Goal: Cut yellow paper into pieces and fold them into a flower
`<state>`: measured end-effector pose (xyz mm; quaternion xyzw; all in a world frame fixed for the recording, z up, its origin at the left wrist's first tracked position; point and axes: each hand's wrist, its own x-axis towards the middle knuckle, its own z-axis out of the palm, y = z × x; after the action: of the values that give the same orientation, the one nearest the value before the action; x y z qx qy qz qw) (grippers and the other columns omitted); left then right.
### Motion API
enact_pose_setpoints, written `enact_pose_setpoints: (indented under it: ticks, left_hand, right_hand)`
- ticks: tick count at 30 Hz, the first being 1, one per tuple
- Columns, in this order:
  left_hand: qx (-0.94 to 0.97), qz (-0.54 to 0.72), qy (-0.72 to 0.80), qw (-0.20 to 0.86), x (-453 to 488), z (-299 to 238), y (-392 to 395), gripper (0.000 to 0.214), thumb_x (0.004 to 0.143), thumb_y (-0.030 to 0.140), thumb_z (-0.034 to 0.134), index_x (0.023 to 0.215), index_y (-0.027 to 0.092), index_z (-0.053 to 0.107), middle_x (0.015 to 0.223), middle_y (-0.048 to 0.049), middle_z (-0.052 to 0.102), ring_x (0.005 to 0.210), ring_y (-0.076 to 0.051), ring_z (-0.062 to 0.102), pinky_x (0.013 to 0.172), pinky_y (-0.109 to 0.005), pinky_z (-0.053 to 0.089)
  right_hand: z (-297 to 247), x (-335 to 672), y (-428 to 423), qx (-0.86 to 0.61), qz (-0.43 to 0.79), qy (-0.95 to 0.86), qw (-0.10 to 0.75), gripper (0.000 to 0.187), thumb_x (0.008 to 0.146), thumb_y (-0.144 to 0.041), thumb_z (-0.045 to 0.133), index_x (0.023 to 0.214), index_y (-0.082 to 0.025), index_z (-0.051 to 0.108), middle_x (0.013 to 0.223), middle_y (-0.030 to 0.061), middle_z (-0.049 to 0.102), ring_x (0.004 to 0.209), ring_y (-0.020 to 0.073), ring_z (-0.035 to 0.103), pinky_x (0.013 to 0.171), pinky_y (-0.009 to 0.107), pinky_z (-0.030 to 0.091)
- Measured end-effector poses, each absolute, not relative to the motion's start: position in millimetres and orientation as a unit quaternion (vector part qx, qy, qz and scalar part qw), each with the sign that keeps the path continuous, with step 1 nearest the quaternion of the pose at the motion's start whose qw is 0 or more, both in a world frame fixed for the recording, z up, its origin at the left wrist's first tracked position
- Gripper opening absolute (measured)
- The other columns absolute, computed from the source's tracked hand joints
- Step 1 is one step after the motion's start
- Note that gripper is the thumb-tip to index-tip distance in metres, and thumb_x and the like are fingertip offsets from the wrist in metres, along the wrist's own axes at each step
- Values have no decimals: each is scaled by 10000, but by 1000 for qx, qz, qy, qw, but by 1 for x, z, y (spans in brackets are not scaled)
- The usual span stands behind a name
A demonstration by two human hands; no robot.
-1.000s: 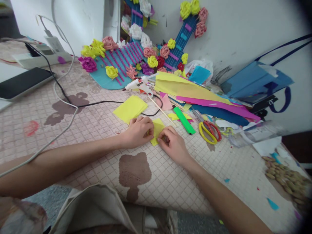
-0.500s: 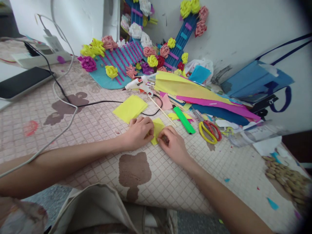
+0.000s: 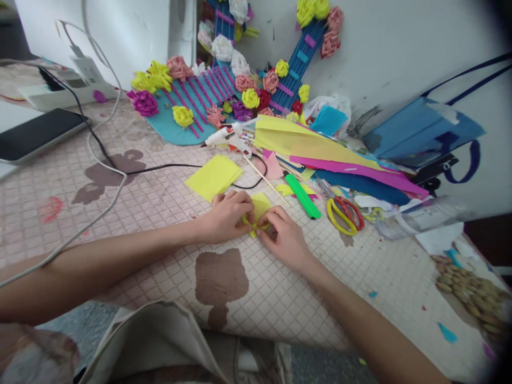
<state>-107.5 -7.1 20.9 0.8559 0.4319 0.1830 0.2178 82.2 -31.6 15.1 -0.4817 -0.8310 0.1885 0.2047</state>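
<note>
My left hand (image 3: 226, 216) and my right hand (image 3: 285, 239) meet on a small yellow paper piece (image 3: 260, 207) lying on the checked tablecloth (image 3: 280, 298). Both hands pinch the near edge of that paper, which is curled up into a narrow roll between the fingertips. A stack of yellow paper squares (image 3: 214, 177) lies just beyond my left hand. A thin wooden stick (image 3: 266, 183) lies beyond the paper piece.
A glue gun (image 3: 228, 138) with its black cord lies behind the yellow squares. A green marker (image 3: 303, 197) and yellow-handled scissors (image 3: 340, 216) lie to the right, by sheets of coloured paper (image 3: 320, 154). Paper-flower boards (image 3: 208, 96) stand at the back, a phone (image 3: 38, 133) at the left.
The near edge of the yellow paper piece has been rolled up between my fingertips; my hands have closed in slightly on it.
</note>
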Motion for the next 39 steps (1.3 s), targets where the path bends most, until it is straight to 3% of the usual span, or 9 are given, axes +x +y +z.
enact_pose_setpoints:
  ticks: [12, 16, 19, 23, 30, 34, 39]
  left_hand:
    - [859, 170, 428, 223, -109, 18, -5, 194, 653, 281, 685, 823, 206, 629, 1057, -48, 522, 1019, -255, 449, 843, -410, 303]
    - [860, 160, 425, 232, -111, 20, -3, 232, 649, 341, 698, 830, 213, 631, 1073, -48, 520, 1013, -260, 443, 842, -417, 298]
    - [858, 155, 424, 245, -112, 22, -2, 206, 682, 350, 679, 835, 219, 640, 1068, -46, 525, 1023, -258, 443, 846, -415, 296]
    - [853, 156, 429, 254, -111, 23, 0, 82, 755, 245, 592, 809, 217, 648, 1047, -38, 546, 1023, -245, 457, 836, -397, 300]
    - [826, 227, 473, 208, -108, 14, 1, 137, 721, 92, 525, 783, 181, 609, 934, -35, 592, 944, -215, 505, 778, -360, 308]
    - [836, 255, 449, 187, -104, 19, -7, 92, 746, 143, 545, 792, 186, 612, 879, -30, 600, 923, -207, 502, 785, -355, 303]
    - [859, 203, 399, 247, -99, 24, -14, 94, 786, 166, 561, 748, 194, 641, 831, -12, 623, 896, -193, 512, 781, -346, 288]
  right_hand:
    - [18, 84, -32, -468, 191, -842, 188, 244, 745, -332, 649, 924, -222, 525, 983, 30, 519, 887, 185, 552, 745, 312, 458]
    - [19, 84, -31, -466, 199, -842, 186, 149, 823, -325, 561, 909, -209, 523, 959, 38, 516, 848, 172, 553, 677, 285, 453]
    - [16, 81, -32, -477, 179, -840, 188, 103, 856, -302, 507, 882, -203, 512, 937, 40, 516, 790, 159, 550, 640, 276, 442]
    - [13, 77, -34, -494, 134, -839, 185, 148, 811, -326, 568, 869, -207, 502, 934, 36, 520, 802, 177, 550, 660, 295, 437]
    - [10, 76, -33, -499, 126, -837, 187, 167, 799, -342, 585, 868, -214, 501, 940, 26, 528, 801, 175, 555, 649, 295, 426]
    - [10, 76, -33, -493, 132, -839, 189, 157, 800, -327, 582, 876, -214, 505, 933, 29, 528, 807, 177, 553, 664, 296, 428]
    - [12, 79, -31, -486, 140, -841, 191, 174, 779, -323, 602, 865, -214, 497, 931, 32, 522, 847, 192, 545, 678, 303, 433]
